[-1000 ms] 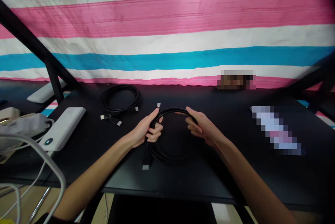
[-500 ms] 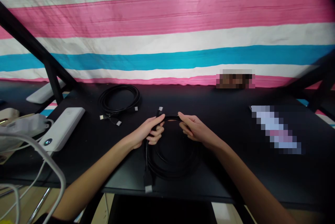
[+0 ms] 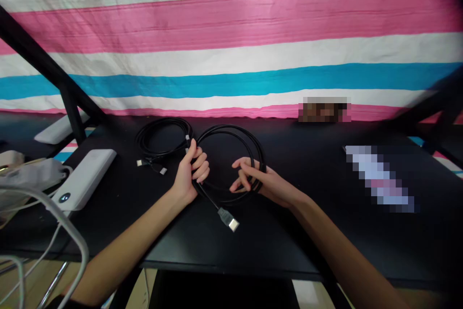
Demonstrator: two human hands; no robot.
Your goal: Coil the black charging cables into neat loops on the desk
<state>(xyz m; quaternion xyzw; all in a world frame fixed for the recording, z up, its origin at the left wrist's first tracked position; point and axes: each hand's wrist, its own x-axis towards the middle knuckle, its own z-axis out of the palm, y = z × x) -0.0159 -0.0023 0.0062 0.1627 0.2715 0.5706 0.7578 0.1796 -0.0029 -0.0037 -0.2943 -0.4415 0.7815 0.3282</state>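
Observation:
A coiled black cable [image 3: 261, 149] is lifted between my two hands, its loops forming a ring above the table. My left hand [image 3: 191, 170] is closed around the left side of the coil, thumb up. From below that fist one cable end hangs out to the right, tipped with a flat silver plug [image 3: 228, 220]. At the other side, my right hand [image 3: 258, 177] has the loops lying between its thumb and fingers, in a loose hold with the fingertips inside the ring. Just behind my left fist a second coiled black cable [image 3: 162, 123] lies on the table with its plugs showing.
A white power bank [image 3: 88, 174] lies left on the black table [image 3: 275, 241]. White chargers [image 3: 38, 174] and white cables [image 3: 77, 234] crowd the left edge. Another white device [image 3: 58, 128] lies farther back. A blurred-out item [image 3: 379, 179] is at right. A striped sheet [image 3: 231, 20] hangs behind.
The coil has been turned and raised, its loops now standing farther back. My left hand has moved slightly left and rotated thumb-up. My right hand has loosened from a pinch at the coil's top.

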